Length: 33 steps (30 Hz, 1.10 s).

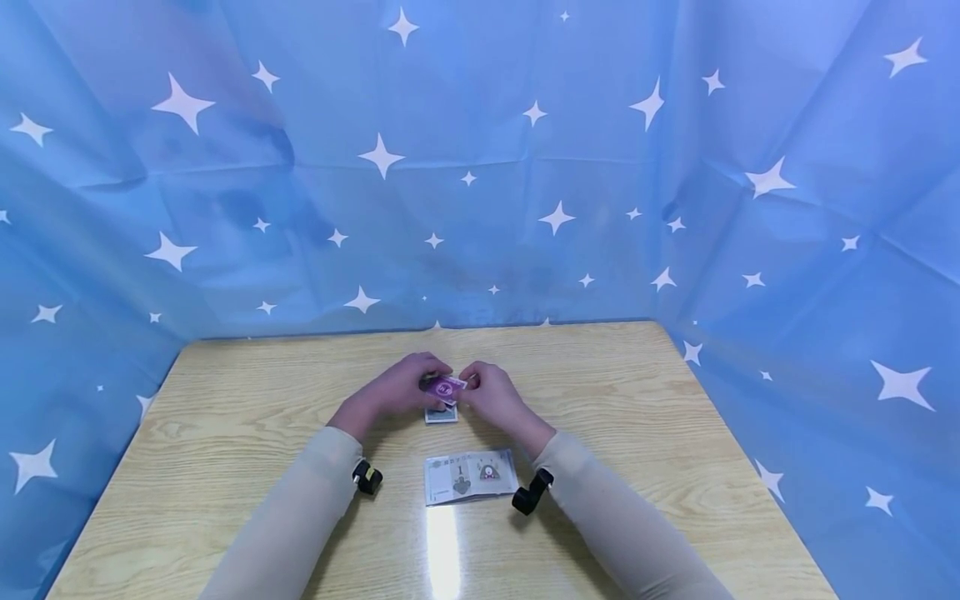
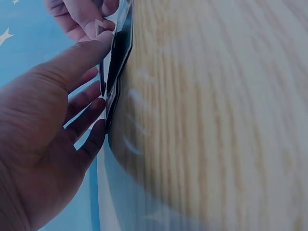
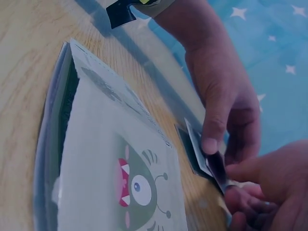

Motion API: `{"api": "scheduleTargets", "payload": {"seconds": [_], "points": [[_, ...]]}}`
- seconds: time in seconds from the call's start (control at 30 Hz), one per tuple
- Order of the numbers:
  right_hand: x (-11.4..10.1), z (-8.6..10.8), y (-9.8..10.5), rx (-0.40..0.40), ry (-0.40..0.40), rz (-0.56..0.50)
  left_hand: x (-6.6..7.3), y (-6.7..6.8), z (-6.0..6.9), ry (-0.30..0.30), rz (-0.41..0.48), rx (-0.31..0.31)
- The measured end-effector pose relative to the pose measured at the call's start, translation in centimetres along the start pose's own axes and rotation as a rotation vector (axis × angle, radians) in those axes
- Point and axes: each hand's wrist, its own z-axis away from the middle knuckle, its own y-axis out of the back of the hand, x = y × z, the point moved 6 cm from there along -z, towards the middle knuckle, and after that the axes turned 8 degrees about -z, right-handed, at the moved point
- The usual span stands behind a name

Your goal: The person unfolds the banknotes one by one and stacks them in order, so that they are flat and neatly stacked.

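Item 1: small purple rectangular card with a pale round emblem, over the pale wood-grain table. Your left hand grips its left end, thumb against fingers; your right hand pinches its right end, a two-ended hold that probably steadies it. Item 2: grey-blue, white-bordered card, just under the purple card; contact unclear. Item 3: folded white paper note with a printed one-eyed monster, nearer you, likely leaving your hands room; it encloses a dark green layer.

Head view looks forward and down over the table; 2 tilted wrist close-ups share left hand and right hand.
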Motion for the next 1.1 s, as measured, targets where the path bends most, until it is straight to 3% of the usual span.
{"api": "scheduleTargets", "payload": {"seconds": [0.33,0.63,1.1], "points": [[0.2,-0.1,0.3,0.051,0.048,-0.146,-0.5,-0.3,-0.1,0.004,0.001,0.032],[0.1,0.1,0.7,0.047,0.064,-0.303,-0.2,-0.1,0.2,-0.026,0.025,0.091],[-0.9,1.4,1.9,0.043,0.061,-0.357,0.6,0.2,1.1,-0.035,0.065,0.15]]}}
